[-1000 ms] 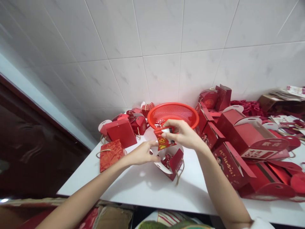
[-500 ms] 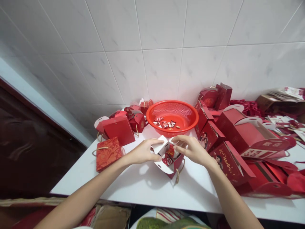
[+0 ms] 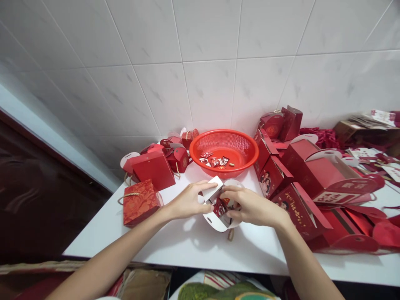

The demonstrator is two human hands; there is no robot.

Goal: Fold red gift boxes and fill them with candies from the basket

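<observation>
- Counter (image 3: 181, 246): white; supports both containers below.
- Colander (image 3: 239, 151): red, perforated, behind the gift box; contains a few wrapped sweets (image 3: 215, 161).
- Gift box (image 3: 215, 222): open on the counter, between both hands, packaged sweets (image 3: 220, 208) inside. Probably light, stiff card, easily creased; grip low on the walls.
- Left hand (image 3: 185, 201): fingers partly spread, holding a white flap.
- Right hand (image 3: 256, 205): fingers curled into the opening; grip cannot be determined.
- Sweets: likely light, slick; lift by wrapper ends.

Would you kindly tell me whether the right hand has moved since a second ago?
Yes: the right hand has moved toward the wearer, away from the basket, down to the open box.
</observation>
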